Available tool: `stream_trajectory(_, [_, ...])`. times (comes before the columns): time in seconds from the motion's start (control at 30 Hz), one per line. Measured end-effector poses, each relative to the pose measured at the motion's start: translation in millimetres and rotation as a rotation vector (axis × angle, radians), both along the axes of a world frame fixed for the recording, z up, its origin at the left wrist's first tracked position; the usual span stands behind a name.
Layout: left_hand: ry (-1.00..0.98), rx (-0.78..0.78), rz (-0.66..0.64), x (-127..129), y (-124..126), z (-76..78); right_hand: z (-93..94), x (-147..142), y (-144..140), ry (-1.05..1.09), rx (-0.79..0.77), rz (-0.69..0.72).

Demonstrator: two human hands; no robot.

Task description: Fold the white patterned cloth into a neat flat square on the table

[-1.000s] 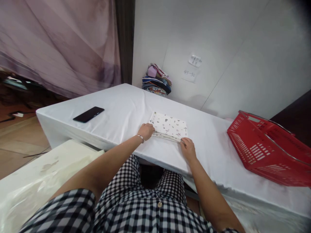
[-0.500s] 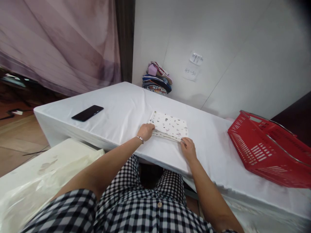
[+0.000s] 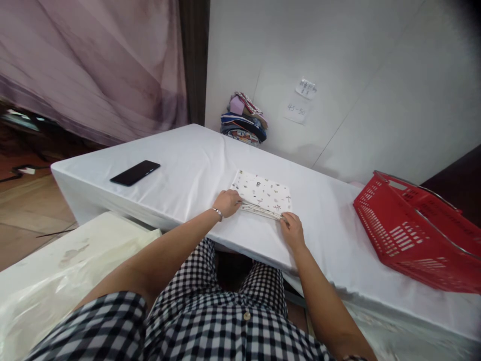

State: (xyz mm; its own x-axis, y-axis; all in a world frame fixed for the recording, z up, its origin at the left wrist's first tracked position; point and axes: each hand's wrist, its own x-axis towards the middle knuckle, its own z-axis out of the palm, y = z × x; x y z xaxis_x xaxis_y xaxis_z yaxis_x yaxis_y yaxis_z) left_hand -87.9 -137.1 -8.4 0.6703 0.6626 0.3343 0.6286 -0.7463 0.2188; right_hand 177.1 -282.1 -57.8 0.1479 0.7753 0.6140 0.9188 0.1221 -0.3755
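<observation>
A folded white cloth point(image 3: 263, 190) with small scattered prints lies flat on the white-covered table point(image 3: 188, 175), its layered edge toward me. At the near left corner, my left hand point(image 3: 227, 203), with a metal band on its wrist, is closed on the cloth's edge. My right hand point(image 3: 292, 229) pinches the near right corner between thumb and fingers. Parts of the fingertips are hidden in the layers.
A black phone point(image 3: 136, 173) lies on the table's left. Several folded clothes point(image 3: 243, 120) are stacked by the wall, near paper labels point(image 3: 296, 111). A red basket point(image 3: 409, 235) stands at the right. Clear plastic covers a white surface point(image 3: 93, 235) at lower left.
My left hand has shifted very slightly right along the cloth's near edge. Both hands stay on the cloth, and the view has tilted a little.
</observation>
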Motion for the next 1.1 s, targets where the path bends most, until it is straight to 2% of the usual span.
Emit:
stream_trajectory(0.2, [0.086,0.032,0.004,4.8,2.6,0.4,0.2,0.4,0.6,-0.01,0.01,0.009])
stream_trajectory(0.33, [0.053,0.081,0.024,6.5,0.6,-2.2,1.5,-0.1,0.9,-0.006,0.023,0.017])
stream_trajectory(0.57, [0.033,0.25,-0.079,-5.6,-2.4,-9.3,1.9,-1.2,1.1,0.004,0.022,0.02])
stream_trajectory(1.1, [0.004,0.331,-0.117,-7.2,4.2,-16.2,1.8,-2.1,0.7,-0.012,0.019,0.014])
